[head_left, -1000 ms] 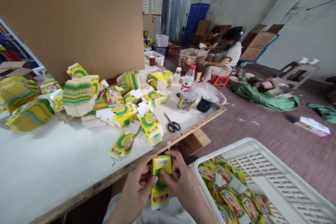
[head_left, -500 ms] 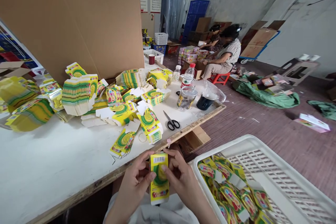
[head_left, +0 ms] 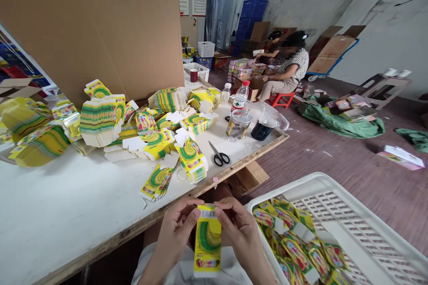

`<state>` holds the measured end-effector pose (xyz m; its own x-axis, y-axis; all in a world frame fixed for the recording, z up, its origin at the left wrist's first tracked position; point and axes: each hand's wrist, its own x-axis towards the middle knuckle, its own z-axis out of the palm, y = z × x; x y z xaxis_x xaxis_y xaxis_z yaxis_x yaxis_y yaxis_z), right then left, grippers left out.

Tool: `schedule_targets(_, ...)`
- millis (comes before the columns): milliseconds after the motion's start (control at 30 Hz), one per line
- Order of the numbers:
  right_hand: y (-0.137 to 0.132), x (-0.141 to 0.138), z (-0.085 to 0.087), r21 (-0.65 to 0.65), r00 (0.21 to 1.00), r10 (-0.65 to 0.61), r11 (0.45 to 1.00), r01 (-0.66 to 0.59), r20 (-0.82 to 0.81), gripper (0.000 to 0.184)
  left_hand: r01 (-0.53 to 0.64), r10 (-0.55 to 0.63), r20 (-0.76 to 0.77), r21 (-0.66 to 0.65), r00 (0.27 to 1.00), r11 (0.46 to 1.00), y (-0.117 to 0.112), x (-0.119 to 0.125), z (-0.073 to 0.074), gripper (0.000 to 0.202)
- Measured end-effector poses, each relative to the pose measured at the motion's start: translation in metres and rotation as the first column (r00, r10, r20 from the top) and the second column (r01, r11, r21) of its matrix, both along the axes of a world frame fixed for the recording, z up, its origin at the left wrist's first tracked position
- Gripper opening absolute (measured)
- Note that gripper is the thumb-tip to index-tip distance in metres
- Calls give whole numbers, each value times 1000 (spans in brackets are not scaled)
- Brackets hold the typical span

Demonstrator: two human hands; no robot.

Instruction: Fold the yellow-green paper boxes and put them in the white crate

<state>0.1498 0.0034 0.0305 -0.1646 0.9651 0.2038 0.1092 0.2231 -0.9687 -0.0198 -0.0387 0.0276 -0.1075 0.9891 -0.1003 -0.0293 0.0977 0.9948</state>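
Note:
Both my hands hold one small yellow-and-green carton (head_left: pixel 207 242) upright over my lap, below the table's front edge. My left hand (head_left: pixel 174 238) grips its left side, thumb pressed at the top flap by the barcode. My right hand (head_left: pixel 239 236) pinches the top right corner. Flat yellow carton blanks (head_left: pixel 158 182) lie on the white table (head_left: pixel 67 213) just beyond my hands, and more stacks (head_left: pixel 100 120) are piled further back.
A white plastic crate (head_left: pixel 334 196) at my right holds several finished cartons (head_left: pixel 294 249). Scissors (head_left: pixel 219 156), a jar (head_left: pixel 238 124), a bottle (head_left: pixel 241 95) and a dark cup (head_left: pixel 261 130) stand near the table's right end. A large cardboard sheet (head_left: pixel 117 26) rises behind. A person (head_left: pixel 287 73) sits on a red stool across the floor.
The carton has sunk a little lower toward my lap and shows its front more fully. My thumbs have shifted from its middle up to the top flap.

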Motion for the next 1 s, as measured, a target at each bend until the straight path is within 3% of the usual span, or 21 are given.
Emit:
schedule_targets(67,4,23,6,115,969,-167,982,148,181,25,-64,67,-217,19,974,998,8,-11,-2,35)
schedule_targets(100,6,38,9,208,910,-300,947,246,286,27,-125,130,-351,38,927,991,14,-20,-4,37)
schedule_targets(167,11,71,16,409,680,-588,804,431,439,35,-267,260,-492,58,831,962,25,-47,-10,40)
schedule_targets(233,12,98,20,508,510,-683,730,458,523,49,-397,348,-602,56,718,916,35,-76,-17,52)
schedule_targets(267,12,106,20,519,475,-691,723,457,545,54,-445,360,-655,41,664,895,39,-89,-22,59)
schedule_targets(333,11,110,17,484,502,-661,750,450,557,57,-521,351,-738,0,576,854,44,-107,-31,68)
schedule_targets(400,11,98,10,422,602,-597,802,423,531,51,-555,319,-788,-35,527,831,45,-114,-39,61)
schedule_targets(567,16,45,2,354,833,-410,892,281,372,30,-585,313,-806,-50,502,810,43,-119,-43,33)
schedule_targets(700,11,16,8,294,924,-261,939,176,280,19,-582,410,-708,-2,575,813,32,-119,-27,20)
schedule_targets(833,-1,-4,10,265,959,-127,962,58,253,14,-535,477,-550,64,685,842,11,-91,-6,30)
schedule_targets(1000,-12,-23,8,346,936,-4,930,-127,353,42,-428,430,-349,86,833,899,-9,-44,19,37)
